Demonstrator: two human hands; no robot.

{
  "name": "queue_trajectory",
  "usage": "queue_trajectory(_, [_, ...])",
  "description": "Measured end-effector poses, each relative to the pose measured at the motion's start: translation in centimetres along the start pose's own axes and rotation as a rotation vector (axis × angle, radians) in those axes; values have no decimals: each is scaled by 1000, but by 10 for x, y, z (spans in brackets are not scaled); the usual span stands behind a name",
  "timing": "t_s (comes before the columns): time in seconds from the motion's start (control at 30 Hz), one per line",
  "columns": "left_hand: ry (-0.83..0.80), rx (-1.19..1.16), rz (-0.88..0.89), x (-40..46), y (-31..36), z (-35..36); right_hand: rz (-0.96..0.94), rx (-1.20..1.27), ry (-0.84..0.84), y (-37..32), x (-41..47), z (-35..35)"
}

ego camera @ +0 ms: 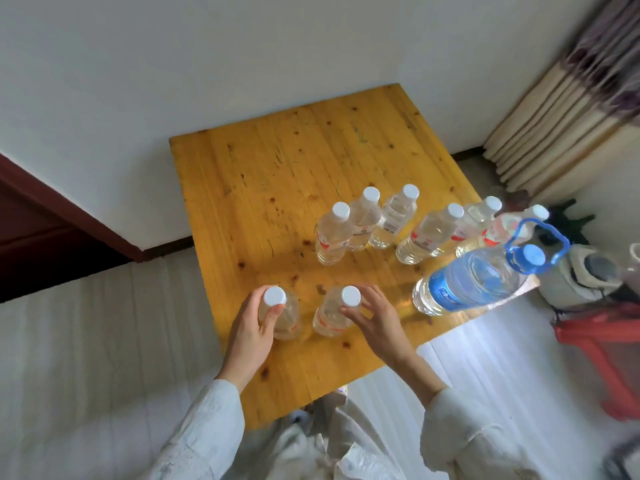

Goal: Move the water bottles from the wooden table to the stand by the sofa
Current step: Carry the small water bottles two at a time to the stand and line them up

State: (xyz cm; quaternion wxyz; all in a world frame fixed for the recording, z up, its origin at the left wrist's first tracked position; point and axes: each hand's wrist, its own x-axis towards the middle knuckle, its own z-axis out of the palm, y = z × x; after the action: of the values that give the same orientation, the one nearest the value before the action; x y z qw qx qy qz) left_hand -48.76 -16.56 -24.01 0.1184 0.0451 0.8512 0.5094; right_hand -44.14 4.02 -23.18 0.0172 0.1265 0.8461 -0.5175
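Observation:
Two small clear water bottles with white caps stand near the front of the wooden table (pixel 277 161). My left hand (pixel 251 329) is wrapped around the left bottle (pixel 285 320), thumb just under its cap. My right hand (pixel 375 317) has its fingers around the neck of the right bottle (pixel 329 318). Several more small bottles (pixel 332 237) stand in a row across the table's middle. A large bottle (pixel 467 285) with a blue cap and handle stands at the right edge. No stand or sofa is visible.
The table sits against a white wall. A red plastic stool (pixel 602 351) and a white bag (pixel 585 278) lie on the floor at right, below a curtain (pixel 568 109). A dark red door frame (pixel 52 220) is at left. The floor is pale tile.

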Motion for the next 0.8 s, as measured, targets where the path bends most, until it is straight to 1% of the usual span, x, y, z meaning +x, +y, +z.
queue_trajectory(0.07, [-85, 14, 49, -4, 5, 4, 82, 52, 105, 5, -29, -1])
queue_trajectory(0.2, [-255, 42, 158, -19, 14, 21, 180, 114, 283, 13, -89, -10])
queue_trajectory(0.3, [-413, 70, 223, -37, 25, 45, 252, 162, 428, 19, -138, -23])
queue_trajectory(0.47, [-634, 88, 398, -77, 57, 93, 346, 208, 687, 30, -227, -41])
queue_trajectory(0.57, [-800, 93, 506, -114, 79, 130, 403, 258, 851, 37, -285, -51])
queue_trajectory(0.67, [-942, 123, 664, -163, 95, 169, 443, 304, 1019, 46, -348, -58])
queue_trajectory(0.73, [-1007, 135, 750, -202, 101, 194, 459, 320, 1116, 54, -394, -62])
queue_trajectory(0.8, [-1063, 144, 784, -243, 105, 219, 479, 328, 1200, 64, -443, -66])
